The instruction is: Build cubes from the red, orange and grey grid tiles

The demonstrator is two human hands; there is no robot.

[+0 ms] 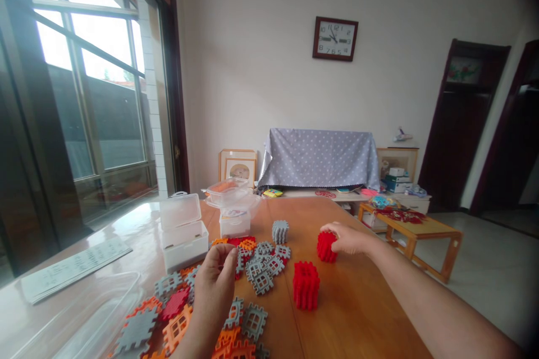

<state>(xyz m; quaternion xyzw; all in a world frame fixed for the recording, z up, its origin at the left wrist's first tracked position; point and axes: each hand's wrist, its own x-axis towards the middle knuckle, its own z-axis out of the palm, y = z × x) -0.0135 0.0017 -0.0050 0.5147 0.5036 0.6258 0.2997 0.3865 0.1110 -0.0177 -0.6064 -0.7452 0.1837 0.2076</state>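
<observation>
Loose tiles [252, 320] close in, with left hand [214, 286] curled narrow over them, fingertips at a grey piece, hold or mere touch impossible to tell. Further out, right hand [347, 238] wrapped round a red cube [326, 247] on the table [357, 314], second cube [306, 285] near. Looks mid-build; next calls for cleanly pinching one tile

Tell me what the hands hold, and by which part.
The right hand grips the farther red cube by its top and right side. The left hand touches the loose tiles; whether it pinches one cannot be told.
</observation>
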